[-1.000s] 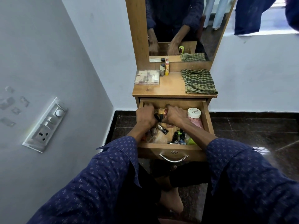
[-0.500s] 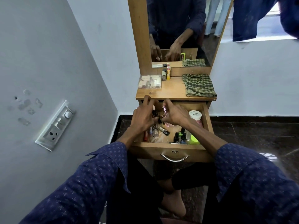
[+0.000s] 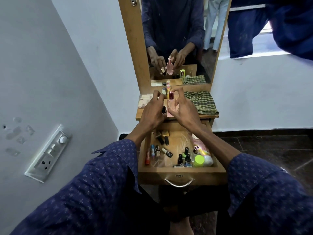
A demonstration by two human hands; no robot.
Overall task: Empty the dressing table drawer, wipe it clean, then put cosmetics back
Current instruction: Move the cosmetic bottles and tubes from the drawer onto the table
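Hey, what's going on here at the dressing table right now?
A person is emptying the open drawer onto the tabletop. The right hand holds a pink perfume bottle above the tabletop, and the left hand grips a small dark bottle beside it. Many small cosmetics, among them a lime-lidded jar, are in the drawer. A folded checked cloth lies unused on the tabletop.

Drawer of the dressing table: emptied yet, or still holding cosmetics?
Not emptied. The drawer is pulled open and still holds cosmetics, among them dark nail polish bottles and a lime-lidded jar.
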